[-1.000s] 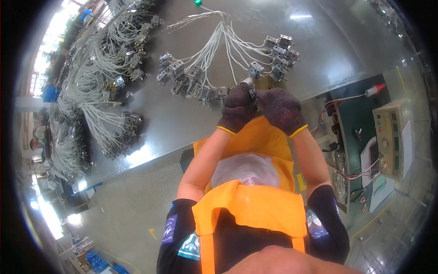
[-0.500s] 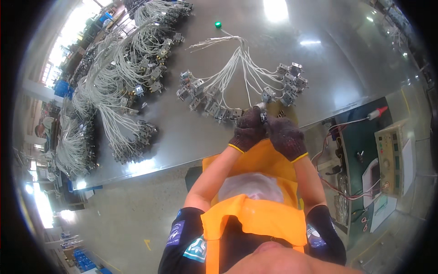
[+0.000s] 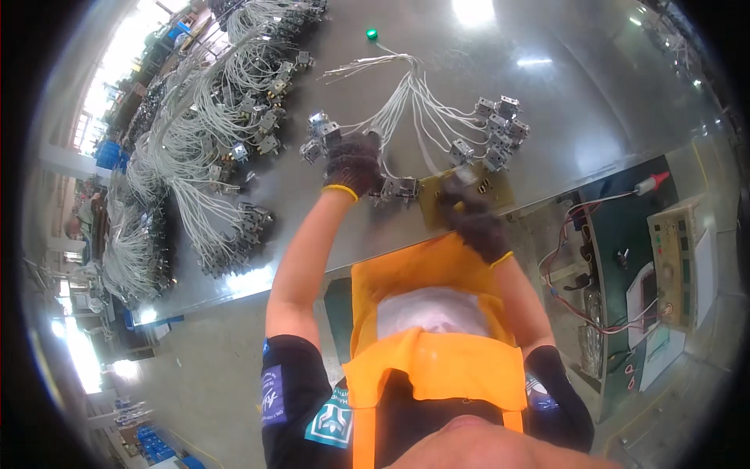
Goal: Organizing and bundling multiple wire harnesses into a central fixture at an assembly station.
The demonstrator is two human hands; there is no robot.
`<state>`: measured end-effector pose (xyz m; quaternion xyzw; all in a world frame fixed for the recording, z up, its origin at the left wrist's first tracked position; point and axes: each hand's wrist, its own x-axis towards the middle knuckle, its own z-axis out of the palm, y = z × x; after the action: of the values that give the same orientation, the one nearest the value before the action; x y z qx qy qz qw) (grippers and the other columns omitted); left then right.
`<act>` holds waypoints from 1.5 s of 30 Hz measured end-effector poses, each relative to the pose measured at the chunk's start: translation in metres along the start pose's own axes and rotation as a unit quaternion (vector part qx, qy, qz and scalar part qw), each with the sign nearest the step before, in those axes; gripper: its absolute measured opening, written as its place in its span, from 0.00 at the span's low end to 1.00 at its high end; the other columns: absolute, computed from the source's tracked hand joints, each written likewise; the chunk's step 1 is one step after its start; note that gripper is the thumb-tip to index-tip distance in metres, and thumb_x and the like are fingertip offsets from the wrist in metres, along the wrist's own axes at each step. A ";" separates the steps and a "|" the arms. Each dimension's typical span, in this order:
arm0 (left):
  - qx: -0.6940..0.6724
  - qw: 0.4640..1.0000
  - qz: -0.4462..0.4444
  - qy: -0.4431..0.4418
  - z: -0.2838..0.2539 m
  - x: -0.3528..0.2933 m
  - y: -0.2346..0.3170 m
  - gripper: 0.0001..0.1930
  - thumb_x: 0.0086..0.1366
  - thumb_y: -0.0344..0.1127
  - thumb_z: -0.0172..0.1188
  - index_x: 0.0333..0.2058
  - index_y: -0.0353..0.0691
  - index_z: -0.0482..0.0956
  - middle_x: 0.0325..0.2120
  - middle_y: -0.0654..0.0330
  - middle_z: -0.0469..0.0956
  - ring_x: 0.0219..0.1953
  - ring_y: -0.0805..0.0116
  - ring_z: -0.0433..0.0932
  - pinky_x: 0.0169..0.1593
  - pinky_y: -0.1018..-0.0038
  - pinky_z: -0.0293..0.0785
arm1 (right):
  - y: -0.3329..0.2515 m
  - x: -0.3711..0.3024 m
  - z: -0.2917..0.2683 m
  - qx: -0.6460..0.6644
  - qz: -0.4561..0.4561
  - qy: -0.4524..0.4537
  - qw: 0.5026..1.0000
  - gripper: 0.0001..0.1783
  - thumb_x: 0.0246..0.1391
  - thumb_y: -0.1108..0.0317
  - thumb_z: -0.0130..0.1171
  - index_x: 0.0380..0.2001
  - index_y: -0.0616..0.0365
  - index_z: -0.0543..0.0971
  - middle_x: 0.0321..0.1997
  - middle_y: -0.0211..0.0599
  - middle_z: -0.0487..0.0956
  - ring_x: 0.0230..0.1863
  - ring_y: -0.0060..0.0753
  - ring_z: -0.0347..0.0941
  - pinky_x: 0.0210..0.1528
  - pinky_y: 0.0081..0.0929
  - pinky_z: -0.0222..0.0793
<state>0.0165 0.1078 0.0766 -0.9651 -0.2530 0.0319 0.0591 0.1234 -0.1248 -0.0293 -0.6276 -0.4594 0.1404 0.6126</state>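
Note:
A harness of white wires (image 3: 406, 98) fans out on the metal table, its ends tipped with small metal box-shaped switches (image 3: 504, 129). My left hand (image 3: 355, 162), in a dark glove, lies over the left group of switches; its fingers are curled, and what they grip is mostly hidden. In its dark glove, my right hand (image 3: 476, 219) is smeared by motion. Its fingers close round a blurred metal switch (image 3: 462, 178), with a white wire running up from it. Under that switch is a yellowish slotted plate (image 3: 500, 186) near the table's front edge.
Big heaps of similar wire harnesses (image 3: 187, 133) cover the table's left side. A green round piece (image 3: 372, 34) sits beyond the harness. To the right stand a tester box (image 3: 670, 262) with cables and a red-tipped probe (image 3: 652, 184). An orange apron (image 3: 422, 266) covers my front.
My hands were together over the plate and have parted. The left one has moved left onto the switches; the right one has shifted slightly right and down, uncovering the plate.

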 end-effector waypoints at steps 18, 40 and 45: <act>-0.542 0.829 0.001 0.135 0.049 -0.016 0.083 0.33 0.64 0.30 0.61 0.66 0.38 0.57 0.51 0.53 0.72 0.56 0.63 0.71 0.60 0.70 0.66 | -0.018 0.031 -0.092 -0.024 0.227 -0.110 0.967 0.23 0.52 0.59 0.61 0.53 0.48 0.79 0.34 0.31 0.82 0.30 0.23 0.75 0.32 0.24 0.74; -0.460 0.859 0.038 0.222 0.081 -0.038 0.131 0.28 0.54 0.37 0.67 0.53 0.38 0.70 0.35 0.45 0.78 0.39 0.44 0.79 0.42 0.56 0.75 | -0.083 0.035 -0.054 -0.373 0.034 -0.187 0.908 0.17 0.61 0.58 0.54 0.48 0.54 0.80 0.35 0.48 0.81 0.39 0.56 0.76 0.44 0.47 0.71; -0.473 0.850 0.035 0.229 0.078 -0.035 0.134 0.24 0.53 0.35 0.64 0.50 0.38 0.73 0.33 0.45 0.79 0.38 0.42 0.79 0.41 0.56 0.75 | -0.082 0.042 -0.053 -0.431 0.036 -0.231 0.871 0.14 0.61 0.58 0.50 0.42 0.52 0.80 0.31 0.47 0.80 0.37 0.54 0.77 0.41 0.47 0.71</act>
<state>0.0438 -0.0177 -0.0167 -0.8643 -0.1830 -0.3117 -0.3497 0.1520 -0.1408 0.0717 -0.7951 -0.5800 0.0908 0.1521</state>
